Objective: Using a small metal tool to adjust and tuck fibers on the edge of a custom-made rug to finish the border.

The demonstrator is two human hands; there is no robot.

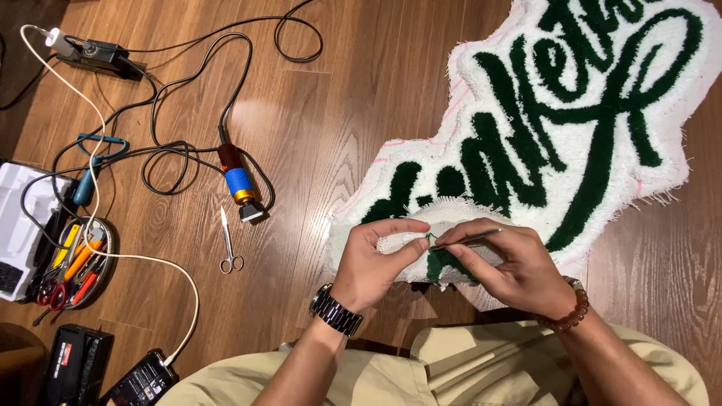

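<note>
A white tufted rug (571, 105) with dark green script lettering lies on the wood floor, its near edge folded up so the woven backing shows. My left hand (376, 259), with a black metal watch at the wrist, pinches that folded edge. My right hand (508, 267), with a brown bead bracelet, holds thin metal tweezers (466, 240) whose tip touches the green yarn at the fold, right beside my left fingers.
Small scissors (228, 244) lie left of my hands. Farther left are a blue and orange corded hand tool (239, 183), tangled black and white cables (162, 150), a round tray of tools (75, 263), a white case (19, 225) and black boxes (75, 365).
</note>
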